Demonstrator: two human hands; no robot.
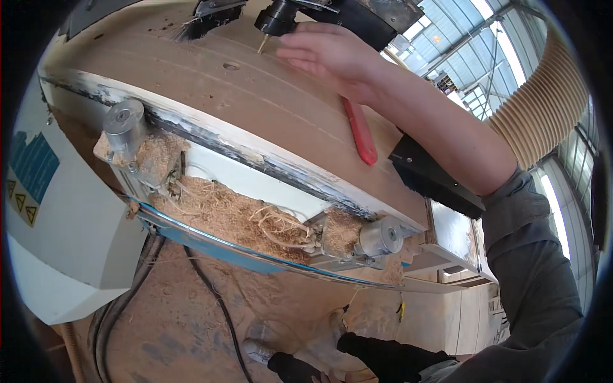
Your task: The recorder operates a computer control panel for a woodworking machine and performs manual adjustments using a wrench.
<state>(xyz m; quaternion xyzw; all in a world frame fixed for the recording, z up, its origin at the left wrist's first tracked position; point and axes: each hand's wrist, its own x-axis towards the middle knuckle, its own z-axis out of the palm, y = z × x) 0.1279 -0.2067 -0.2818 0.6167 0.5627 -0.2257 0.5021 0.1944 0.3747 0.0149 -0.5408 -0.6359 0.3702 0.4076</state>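
Observation:
My right hand [319,52] reaches in from the right at the top, with its fingers stretched out beside a black tool holder [276,19]. I cannot tell whether the fingertips touch the holder. A thin, brass-coloured router bit [264,43] points down from it, over a brown board [255,96]. Under my right forearm lies a flat red tool handle [361,134], its far end hidden by the wrist. A small part of my left hand [327,378] shows low at the bottom edge, with most of its fingers cut off.
Along the near machine edge stand two metal cylinders, one left [124,124] and one right [382,236]. Wood shavings [236,217] fill the ledge between them. Black brushes [437,175] flank the board. A ribbed hose [543,96] hangs at right; a black cable [214,293] crosses the dusty floor.

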